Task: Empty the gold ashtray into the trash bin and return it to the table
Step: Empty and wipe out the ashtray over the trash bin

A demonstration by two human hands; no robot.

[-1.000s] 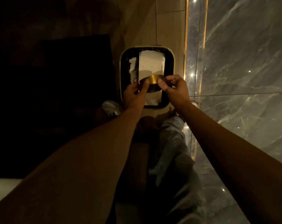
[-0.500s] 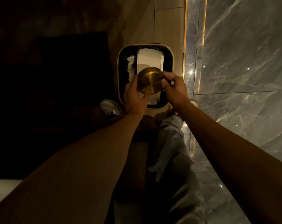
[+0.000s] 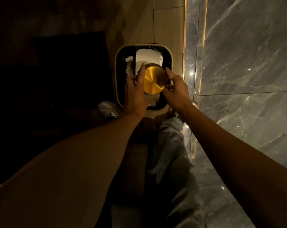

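Observation:
The round gold ashtray hangs upside down over the trash bin, its flat brushed bottom facing me. My left hand grips its left edge with the fingers stretched along the rim. My right hand pinches its right and lower edge. The bin is square with rounded corners, a pale rim and a dark liner, and stands on the floor. White paper and crumpled tissue lie inside it. The ashtray's inside is hidden.
A grey marble wall with a lit gold strip runs along the right. A dark piece of furniture fills the left. My legs in grey trousers and a white shoe are just before the bin.
The ashtray has turned from on edge to fully upside down, its bottom now facing me. Both hands shifted round its rim and stayed over the bin.

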